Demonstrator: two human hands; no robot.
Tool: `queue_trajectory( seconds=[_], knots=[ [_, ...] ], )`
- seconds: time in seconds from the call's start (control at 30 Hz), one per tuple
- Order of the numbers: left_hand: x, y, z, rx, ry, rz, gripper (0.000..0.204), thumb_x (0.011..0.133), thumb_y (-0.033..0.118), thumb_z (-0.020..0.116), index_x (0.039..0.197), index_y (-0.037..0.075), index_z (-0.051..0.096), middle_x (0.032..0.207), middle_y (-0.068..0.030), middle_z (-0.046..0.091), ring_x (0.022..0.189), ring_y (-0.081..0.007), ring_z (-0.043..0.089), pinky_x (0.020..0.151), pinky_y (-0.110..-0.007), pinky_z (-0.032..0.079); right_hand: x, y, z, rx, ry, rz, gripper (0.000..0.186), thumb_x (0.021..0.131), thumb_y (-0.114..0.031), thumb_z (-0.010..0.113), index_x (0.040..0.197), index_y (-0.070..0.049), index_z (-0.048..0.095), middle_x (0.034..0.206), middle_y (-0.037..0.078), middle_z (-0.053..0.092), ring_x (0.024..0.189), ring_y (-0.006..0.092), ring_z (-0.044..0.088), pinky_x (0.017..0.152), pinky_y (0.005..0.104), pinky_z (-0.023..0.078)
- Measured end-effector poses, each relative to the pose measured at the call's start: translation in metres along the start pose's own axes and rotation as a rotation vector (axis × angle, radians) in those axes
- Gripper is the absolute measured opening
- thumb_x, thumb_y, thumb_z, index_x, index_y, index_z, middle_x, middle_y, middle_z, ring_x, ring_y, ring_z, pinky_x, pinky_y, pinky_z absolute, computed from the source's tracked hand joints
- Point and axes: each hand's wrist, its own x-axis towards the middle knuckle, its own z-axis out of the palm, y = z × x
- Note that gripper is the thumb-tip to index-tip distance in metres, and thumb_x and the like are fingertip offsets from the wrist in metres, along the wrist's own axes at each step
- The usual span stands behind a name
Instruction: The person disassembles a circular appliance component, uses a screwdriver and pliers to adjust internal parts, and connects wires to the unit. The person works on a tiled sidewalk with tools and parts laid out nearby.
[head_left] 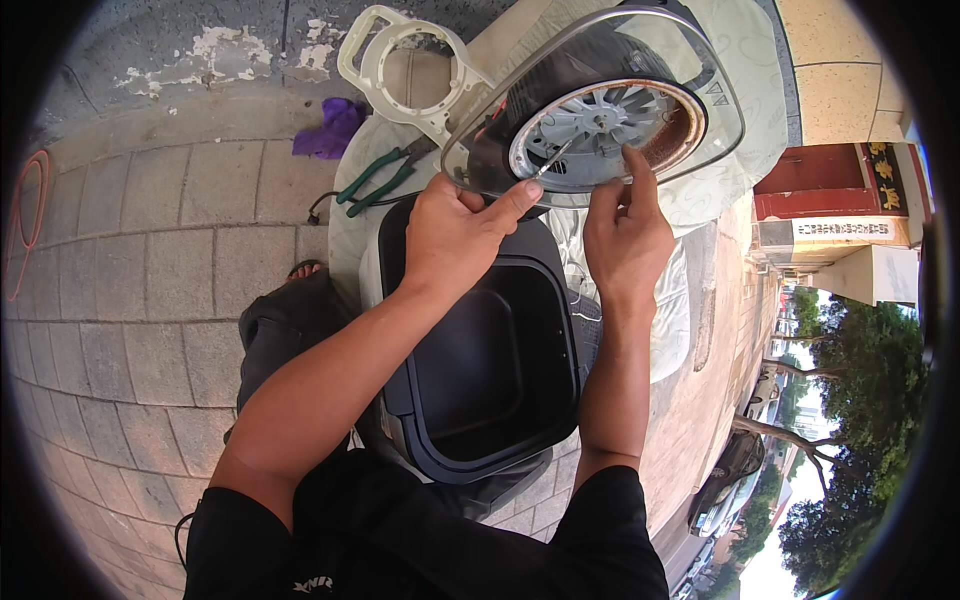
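Observation:
A see-through lid (728,125) with a dark surround and a metal fan (603,117) in its middle is tilted up in front of me. Rust-brown stains mark the right of the metal ring round the fan. My left hand (458,232) grips the lid's near left edge, thumb on top. From beside that thumb a thin metal piece (552,162) points toward the fan; its kind is unclear. My right hand (627,235) is bent at the lid's near edge, its index finger reaching the ring. Below both hands is a black, square-cornered air fryer body (425,425), open at the top.
Pliers with green handles (372,178) lie on the pale cloth cover (352,240) to the left. Beyond them is a cream plastic ring frame with a handle (372,92). A purple cloth (330,130) hangs at the cover's edge. Paving, trees and parked cars surround the spot.

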Motion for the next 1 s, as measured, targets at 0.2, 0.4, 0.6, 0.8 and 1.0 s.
queue_trajectory(
  seconds=[0.2,0.4,0.6,0.8,1.0],
  knots=[
    [0.000,0.000,0.000,0.014,0.006,-0.013,0.051,0.087,0.045,0.094,0.096,0.000,0.072,0.074,-0.0045,0.071,0.068,-0.0108,0.070,0.065,-0.027,0.058,-0.003,0.011,0.007,0.041,0.067,-0.117,0.024,0.097,-0.009,0.068,0.117,-0.005,0.079,0.090,0.018,0.079,0.078,0.0359,0.077,0.069,0.0417,0.060],
    [0.000,0.002,-0.001,0.028,0.011,-0.017,0.052,0.087,0.046,0.094,0.096,0.000,0.072,0.073,-0.0044,0.071,0.067,-0.0108,0.070,0.065,-0.027,0.058,-0.003,0.014,0.009,0.057,0.127,-0.153,0.023,0.098,-0.010,0.067,0.116,-0.004,0.079,0.076,0.015,0.074,0.064,0.0208,0.072,0.067,0.0342,0.057],
    [0.000,0.002,-0.001,-0.001,-0.023,0.004,0.049,0.089,0.044,0.093,0.096,0.001,0.073,0.072,-0.0036,0.071,0.067,-0.0103,0.069,0.064,-0.027,0.057,-0.002,0.009,0.005,0.067,0.094,-0.116,0.020,0.095,-0.006,0.069,0.112,-0.004,0.078,0.086,0.017,0.078,0.073,0.0331,0.077,0.067,0.0402,0.060],
    [-0.002,0.004,-0.001,0.007,-0.021,0.003,0.048,0.089,0.044,0.093,0.097,0.001,0.073,0.073,-0.0038,0.071,0.067,-0.0110,0.069,0.064,-0.028,0.058,-0.002,0.008,0.004,0.070,0.099,-0.112,0.019,0.096,-0.007,0.068,0.111,-0.003,0.079,0.087,0.017,0.078,0.074,0.0330,0.077,0.068,0.0406,0.060],
    [-0.007,0.016,-0.002,0.031,0.006,-0.017,0.053,0.087,0.046,0.094,0.091,0.001,0.067,0.076,-0.0066,0.072,0.070,-0.0134,0.073,0.068,-0.029,0.060,-0.003,0.001,-0.002,0.109,0.078,0.004,0.036,0.097,-0.010,0.068,0.133,-0.008,0.071,0.081,0.014,0.076,0.070,0.0308,0.076,0.069,0.0399,0.060]
  ],
)
